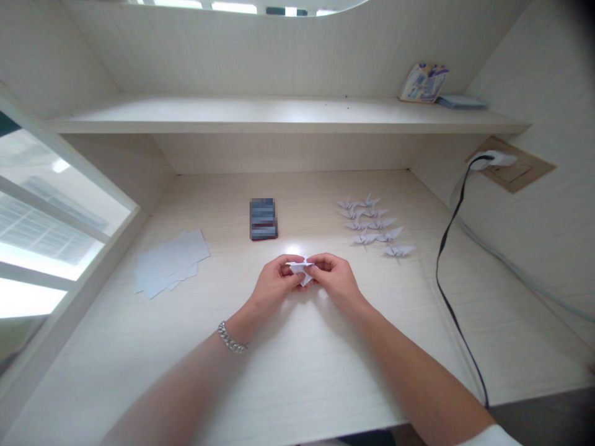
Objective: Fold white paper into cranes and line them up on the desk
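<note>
A small folded piece of white paper point(301, 269) is pinched between both hands, just above the middle of the desk. My left hand point(279, 276), below which a chain bracelet point(231, 338) circles the wrist, grips its left side with thumb and fingers. From the other side my right hand point(334, 275) holds the paper, thumb on the near face. Parts of the folds are covered by the fingers. Several white paper cranes point(372, 223) stand in rows to the right, beyond my right hand. Loose white paper sheets point(171, 263) lie overlapping on the left.
A dark phone-like rectangle point(263, 218), its face pixelated, lies behind my hands. On the right, a black cord point(439, 266) runs from a wall outlet point(511, 166) down across the desk. Above spans a shelf point(279, 114) bearing a printed packet point(423, 82). A window point(51, 217) borders the left side.
</note>
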{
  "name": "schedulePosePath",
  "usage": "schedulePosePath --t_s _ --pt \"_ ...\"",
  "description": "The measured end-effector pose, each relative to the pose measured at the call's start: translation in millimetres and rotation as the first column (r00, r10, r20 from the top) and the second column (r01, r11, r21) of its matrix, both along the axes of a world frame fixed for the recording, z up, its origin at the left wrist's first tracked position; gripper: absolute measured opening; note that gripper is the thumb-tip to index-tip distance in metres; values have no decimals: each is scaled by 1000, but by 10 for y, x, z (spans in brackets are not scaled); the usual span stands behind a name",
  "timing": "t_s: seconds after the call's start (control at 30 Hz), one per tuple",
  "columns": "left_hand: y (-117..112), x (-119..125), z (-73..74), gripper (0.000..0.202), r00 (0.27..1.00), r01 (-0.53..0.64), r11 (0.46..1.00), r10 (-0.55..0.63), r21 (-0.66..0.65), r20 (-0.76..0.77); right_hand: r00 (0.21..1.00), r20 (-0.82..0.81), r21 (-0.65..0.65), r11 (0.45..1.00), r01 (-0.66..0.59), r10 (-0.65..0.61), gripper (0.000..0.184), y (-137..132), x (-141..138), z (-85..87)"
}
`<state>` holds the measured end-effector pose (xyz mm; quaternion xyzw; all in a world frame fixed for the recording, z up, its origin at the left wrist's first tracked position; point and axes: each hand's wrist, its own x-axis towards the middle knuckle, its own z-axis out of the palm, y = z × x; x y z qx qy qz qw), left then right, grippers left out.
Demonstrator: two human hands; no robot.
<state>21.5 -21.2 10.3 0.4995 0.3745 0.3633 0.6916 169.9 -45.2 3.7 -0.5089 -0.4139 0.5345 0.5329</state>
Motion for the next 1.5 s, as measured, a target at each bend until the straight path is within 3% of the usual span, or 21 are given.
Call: schedulePosePath --t_s 0.33,0.7,1.17,1.5 --pt "3 -18 -42 34 999 -2 998 4 57 -36 1000 18 -1 1000 -1 1 23 7 14 1" --pt "-7 14 16 33 999 -49 998 49 -25 -3 1000 27 -7 1000 6 -5 26 7 -19 32" --pt "5 -18 -21 39 1000 -14 1000 14 2 3 998 58 0 999 32 -32 27 14 -23 10" --pt "6 -55 -6 58 998 45 997 -41 -61 51 992 99 8 997 72 -73 26 23 -32 44"
